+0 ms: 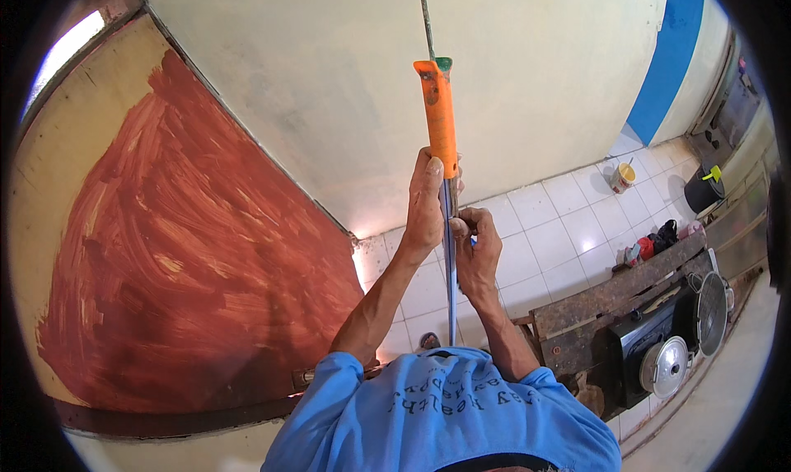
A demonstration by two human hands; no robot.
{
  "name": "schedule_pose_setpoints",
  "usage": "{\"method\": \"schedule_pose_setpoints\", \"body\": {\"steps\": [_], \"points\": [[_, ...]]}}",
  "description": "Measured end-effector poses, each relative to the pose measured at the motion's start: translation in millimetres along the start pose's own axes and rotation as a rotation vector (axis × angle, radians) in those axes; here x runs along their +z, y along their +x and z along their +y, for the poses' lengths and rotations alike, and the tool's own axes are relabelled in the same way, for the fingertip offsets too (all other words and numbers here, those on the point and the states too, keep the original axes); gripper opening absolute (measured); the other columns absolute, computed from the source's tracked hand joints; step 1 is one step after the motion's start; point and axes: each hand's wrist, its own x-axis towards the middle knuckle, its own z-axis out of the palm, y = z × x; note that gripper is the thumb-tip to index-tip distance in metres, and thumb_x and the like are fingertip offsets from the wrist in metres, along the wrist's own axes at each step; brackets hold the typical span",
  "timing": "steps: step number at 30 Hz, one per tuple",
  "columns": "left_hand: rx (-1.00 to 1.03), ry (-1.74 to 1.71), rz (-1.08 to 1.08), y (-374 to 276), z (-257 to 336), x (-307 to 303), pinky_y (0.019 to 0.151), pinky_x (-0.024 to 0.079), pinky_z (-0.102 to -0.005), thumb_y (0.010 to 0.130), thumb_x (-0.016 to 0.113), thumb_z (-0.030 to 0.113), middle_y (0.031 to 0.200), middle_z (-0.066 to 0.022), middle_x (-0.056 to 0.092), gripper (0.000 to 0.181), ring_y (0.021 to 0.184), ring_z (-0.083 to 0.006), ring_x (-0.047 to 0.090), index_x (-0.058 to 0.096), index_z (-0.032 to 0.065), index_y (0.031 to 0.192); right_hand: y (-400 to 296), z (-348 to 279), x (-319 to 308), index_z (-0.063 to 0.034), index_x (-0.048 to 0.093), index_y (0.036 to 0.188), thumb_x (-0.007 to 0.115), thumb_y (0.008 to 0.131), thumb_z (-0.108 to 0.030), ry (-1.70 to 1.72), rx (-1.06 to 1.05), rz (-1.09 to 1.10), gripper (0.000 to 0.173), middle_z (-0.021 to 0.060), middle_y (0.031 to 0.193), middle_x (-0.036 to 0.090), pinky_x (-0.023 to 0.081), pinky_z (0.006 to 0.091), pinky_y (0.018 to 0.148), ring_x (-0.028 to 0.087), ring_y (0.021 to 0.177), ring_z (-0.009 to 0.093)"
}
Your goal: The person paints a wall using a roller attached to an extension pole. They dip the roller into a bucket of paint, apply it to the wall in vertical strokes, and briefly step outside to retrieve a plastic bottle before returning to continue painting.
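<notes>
My left hand (426, 206) is wrapped around the lower end of an orange plastic handle (440, 123), with a thumb lying along it. A thin metal rod (426, 21) rises from the handle's top, where a bit of green shows. Below the handle runs a long pole (450, 268), pointing down toward my body. The fingertips of my right hand (479, 243) pinch the pole just under my left hand. The top of the rod lies beyond the picture's edge.
At left a door-like panel (216, 256) bears streaky reddish-brown paint. A cream wall (346, 101) stands ahead. On the tiled floor are a yellowish tub (623, 177) and a black bucket (703, 191). At right, a wooden bench (618, 296) adjoins a black stove (624, 367) with a lidded pot (666, 367).
</notes>
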Motion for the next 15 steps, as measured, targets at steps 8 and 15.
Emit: {"method": "schedule_pose_setpoints", "body": {"steps": [8, 15], "points": [[0.021, 0.009, -0.003, 14.8, 7.9, 1.4, 0.054, 0.036, -0.0255, 0.099, 0.04, 0.069, 0.081, 0.0005, 0.048, 0.061, 0.061, -0.0094, 0.043, 0.052, 0.0098, 0.108, 5.7, -1.8, -4.0, -0.0009, 0.054, 0.1, 0.059, 0.103, -0.026, 0.165, 0.167, -0.074, 0.025, 0.0025, 0.083, 0.053, 0.044, 0.0262, 0.066, 0.047, 0.074, 0.01], [0.094, 0.095, 0.029, 22.0, 18.0, 8.1, 0.048, 0.032, -0.0238, 0.1, 0.037, 0.069, 0.076, 0.0003, 0.046, 0.061, 0.058, -0.0087, 0.043, 0.05, 0.009, 0.096, 8.8, 1.3, -13.5, -0.0024, 0.055, 0.1, 0.062, 0.102, -0.026, 0.43, 0.274, -0.206, 0.025, -0.0011, 0.086, 0.054, 0.042, 0.0241, 0.069, 0.047, 0.078, 0.007]]}}
